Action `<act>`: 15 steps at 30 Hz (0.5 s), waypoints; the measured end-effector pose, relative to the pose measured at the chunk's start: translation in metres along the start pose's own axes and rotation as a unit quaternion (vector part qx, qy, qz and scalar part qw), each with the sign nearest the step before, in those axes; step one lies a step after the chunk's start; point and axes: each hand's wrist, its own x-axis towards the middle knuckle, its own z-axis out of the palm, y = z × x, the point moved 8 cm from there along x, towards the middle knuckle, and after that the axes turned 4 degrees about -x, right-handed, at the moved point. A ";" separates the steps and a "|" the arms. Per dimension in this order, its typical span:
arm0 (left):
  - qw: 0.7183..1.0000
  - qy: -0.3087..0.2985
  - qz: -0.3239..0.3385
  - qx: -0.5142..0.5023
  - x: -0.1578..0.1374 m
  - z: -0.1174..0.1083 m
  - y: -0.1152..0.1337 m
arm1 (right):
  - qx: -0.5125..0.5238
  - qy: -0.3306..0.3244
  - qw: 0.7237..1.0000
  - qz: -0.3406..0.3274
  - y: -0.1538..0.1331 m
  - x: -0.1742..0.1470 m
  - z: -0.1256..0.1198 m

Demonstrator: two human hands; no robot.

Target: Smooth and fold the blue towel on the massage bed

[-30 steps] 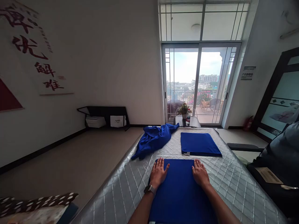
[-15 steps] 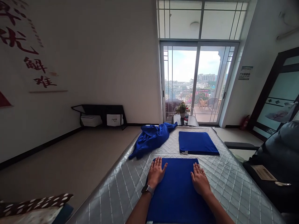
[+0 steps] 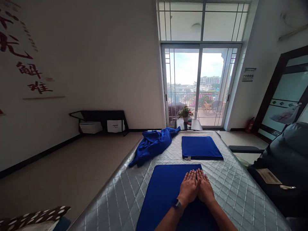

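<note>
A folded blue cloth (image 3: 163,189) lies flat on the silver quilted surface (image 3: 115,199), close to me. Both hands rest palm down at its right side. My left hand (image 3: 189,189), with a watch on the wrist, has its fingers stretched out on the cloth. Right beside it, touching, my right hand (image 3: 204,187) lies flat along the cloth's right edge, fingers straight. Behind sits a second folded blue cloth (image 3: 202,147) with a small white tag at its near edge. To its left is a crumpled blue cloth (image 3: 156,144).
A small table (image 3: 196,125) with a potted plant (image 3: 184,112) and a bottle (image 3: 189,119) stands beyond the far edge. At right is a black chair (image 3: 291,160) holding a card (image 3: 268,176). A patterned cushion (image 3: 36,215) shows at lower left.
My left hand has moved right, from the cloth's left edge to beside my right hand. My right hand stays near the right edge. The view has shifted slightly.
</note>
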 end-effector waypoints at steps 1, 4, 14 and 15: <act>1.000 -0.002 -0.001 -0.004 -0.002 0.002 0.000 | 0.001 -0.001 1.000 0.003 0.000 0.000 0.000; 1.000 -0.013 -0.020 0.007 -0.013 -0.003 -0.020 | 0.019 -0.002 1.000 0.011 0.001 0.001 -0.002; 0.981 -0.008 -0.167 0.096 -0.082 -0.056 -0.159 | 0.050 -0.002 0.998 0.026 0.001 0.000 -0.007; 0.980 -0.006 -0.172 0.104 -0.087 -0.059 -0.167 | 0.048 0.000 0.999 0.026 0.000 0.000 -0.008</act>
